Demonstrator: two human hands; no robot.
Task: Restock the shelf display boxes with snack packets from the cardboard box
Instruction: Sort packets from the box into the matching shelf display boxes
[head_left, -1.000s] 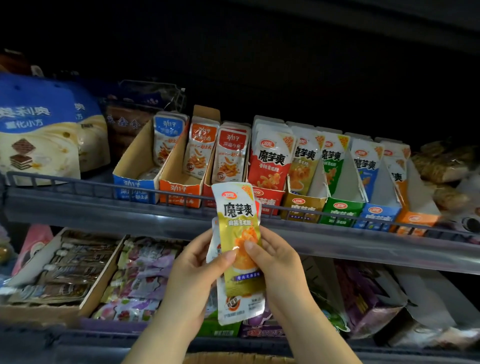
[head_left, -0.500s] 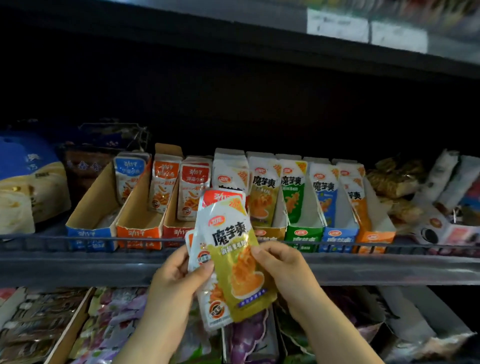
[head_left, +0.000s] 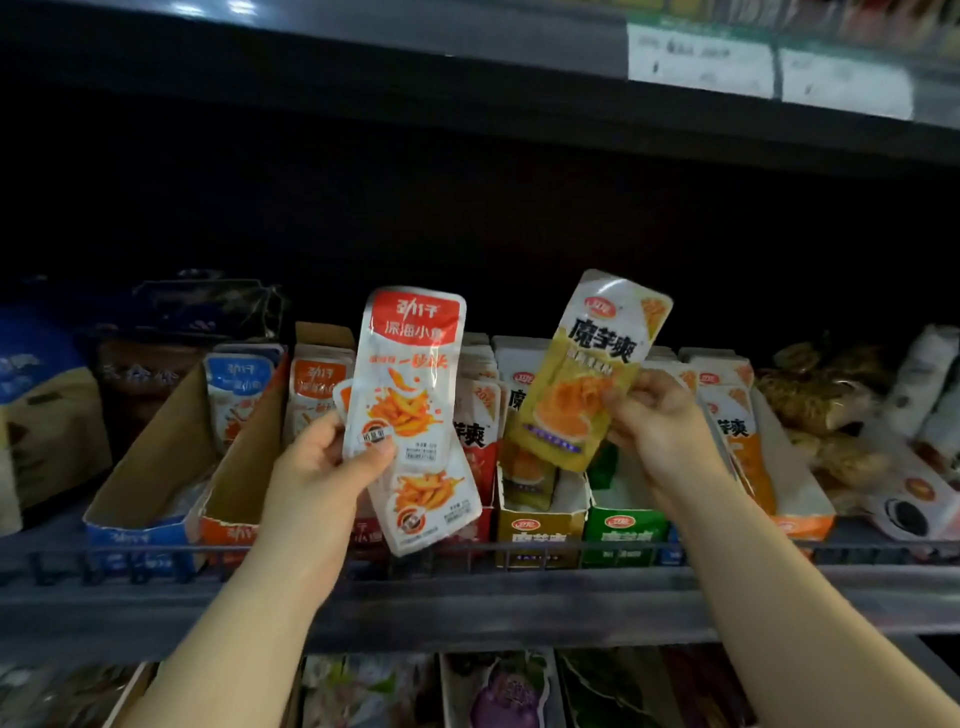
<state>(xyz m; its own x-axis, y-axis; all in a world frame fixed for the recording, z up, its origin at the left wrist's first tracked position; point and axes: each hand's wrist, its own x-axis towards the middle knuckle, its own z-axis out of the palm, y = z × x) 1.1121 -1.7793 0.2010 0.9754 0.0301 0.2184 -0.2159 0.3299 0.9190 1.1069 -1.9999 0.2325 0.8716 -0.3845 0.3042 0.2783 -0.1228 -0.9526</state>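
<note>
Restocking looked midway: the left hand (head_left: 332, 462) gripped at least 2 red-topped packets (head_left: 410, 395) and the right hand (head_left: 660, 426) pinched 1 yellow packet (head_left: 587, 374) near the yellow display box (head_left: 540, 530), none shelved yet.

head view | worn on head — faces forward | shelf (head_left: 519, 608) near | single view

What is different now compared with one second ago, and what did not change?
The right hand has pulled the yellow packet off the stack and moved it up and rightward, above the yellow display box. The left hand keeps the red-topped packets, lifted higher. The other display boxes look unchanged.
</note>
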